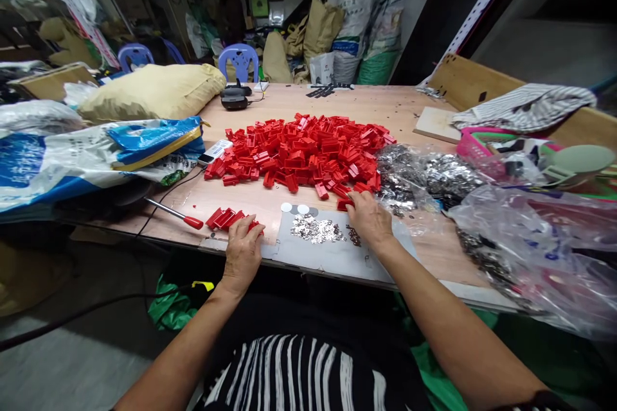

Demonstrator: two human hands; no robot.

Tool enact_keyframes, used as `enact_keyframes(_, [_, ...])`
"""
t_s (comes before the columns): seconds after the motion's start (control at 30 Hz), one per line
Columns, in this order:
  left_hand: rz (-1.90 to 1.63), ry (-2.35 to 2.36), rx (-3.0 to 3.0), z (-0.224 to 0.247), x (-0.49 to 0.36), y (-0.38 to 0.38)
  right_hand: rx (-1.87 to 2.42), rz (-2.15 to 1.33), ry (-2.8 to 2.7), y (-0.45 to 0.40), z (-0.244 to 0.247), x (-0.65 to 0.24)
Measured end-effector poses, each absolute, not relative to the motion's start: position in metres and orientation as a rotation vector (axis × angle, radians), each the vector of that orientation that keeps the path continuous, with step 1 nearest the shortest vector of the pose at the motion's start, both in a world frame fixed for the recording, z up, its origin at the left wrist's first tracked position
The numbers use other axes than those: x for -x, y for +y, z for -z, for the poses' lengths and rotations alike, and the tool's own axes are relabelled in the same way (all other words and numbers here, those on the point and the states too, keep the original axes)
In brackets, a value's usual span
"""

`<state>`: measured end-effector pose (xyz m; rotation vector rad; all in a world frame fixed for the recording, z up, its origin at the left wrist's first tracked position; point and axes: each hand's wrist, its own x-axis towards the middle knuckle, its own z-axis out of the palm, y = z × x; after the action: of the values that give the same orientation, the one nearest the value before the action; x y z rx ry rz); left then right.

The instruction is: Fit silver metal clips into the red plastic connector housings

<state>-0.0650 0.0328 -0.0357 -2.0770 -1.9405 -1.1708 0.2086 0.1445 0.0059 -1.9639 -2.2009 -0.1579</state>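
My left hand (242, 247) is curled over the right end of a small row of red plastic housings (222, 218) at the table's front edge. Its fingers are closed on housings there, partly hiding them. To the right, my right hand (370, 221) reaches to the front of the big heap of red plastic housings (308, 148), with thumb and fingers closed on one red housing (343, 204). Between the hands lies a grey mat (308, 260). On it are a pile of small silvery metal pieces (315, 229) and a few dark brown bits (354, 236), these beside my right hand.
Plastic bags of metal parts (429, 173) lie to the right, near a pink basket (475, 144). A red-tipped metal lever (178, 215) juts in from the left. Blue-white sacks (96, 148) cover the left side. A cable (164, 196) crosses the table there.
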Motion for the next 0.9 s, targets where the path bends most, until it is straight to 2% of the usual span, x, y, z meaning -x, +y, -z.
enact_keyframes(0.13, [1.200,-1.892,2.137,0.038,0.063,0.034,1.935,0.193,-2.194,0.152,-0.004,-0.211])
enact_keyframes(0.27, [1.221,-1.868,2.202,0.048,0.063,0.031,1.791,0.064,-2.080,0.150,-0.006,-0.217])
enact_keyframes(0.37, [1.266,-1.908,2.172,0.050,0.063,0.028,1.640,-0.194,-1.967,0.139,-0.008,-0.220])
enact_keyframes(0.5, [1.428,-1.983,2.206,0.036,0.049,0.020,1.466,-0.742,-1.894,0.103,-0.007,-0.207])
enact_keyframes(0.6, [1.813,-2.120,2.389,0.021,0.023,0.012,1.383,-0.976,-1.896,0.068,-0.005,-0.187])
enact_keyframes(0.77, [2.828,-2.562,2.428,0.013,-0.013,0.002,1.305,-1.143,-1.872,0.036,0.000,-0.177])
enact_keyframes(0.83, [3.082,-2.604,2.283,0.014,-0.016,0.000,1.322,-1.110,-1.892,0.038,0.002,-0.187])
enact_keyframes(0.9, [3.306,-2.630,2.080,0.013,-0.015,-0.001,1.437,-0.922,-1.921,0.046,0.003,-0.203])
